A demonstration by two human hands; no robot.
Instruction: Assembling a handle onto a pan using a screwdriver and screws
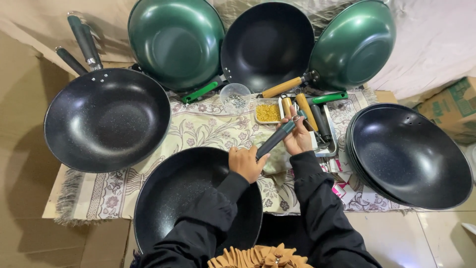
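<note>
**Dark handle held over the near wok**

Head view: a clear round bowl [235, 96] near the middle of the patterned cloth [198, 130] holds a small heap of silvery metal bits. Just to its right, a shallow tray [267, 112] is filled with small yellow-gold pieces. Right of that, a metal tray [329, 144] carries several loose handles, two wood-coloured and at least one black.

The dark handle [275, 138] is a slim black-grey bar with a metal end at its upper right. It lies tilted, low end left, above the rim of the near black wok [186, 191], which sits in front of the person. The left hand [246, 163] curls its fingers around the handle's lower end; the right hand [299, 138] pinches the upper end with fingers closed.

A second black wok [106, 119] lies at left, a stack of black woks [409, 156] at right. Two green woks [176, 42] [353, 45] and another black one [267, 44] lean at the back.
</note>
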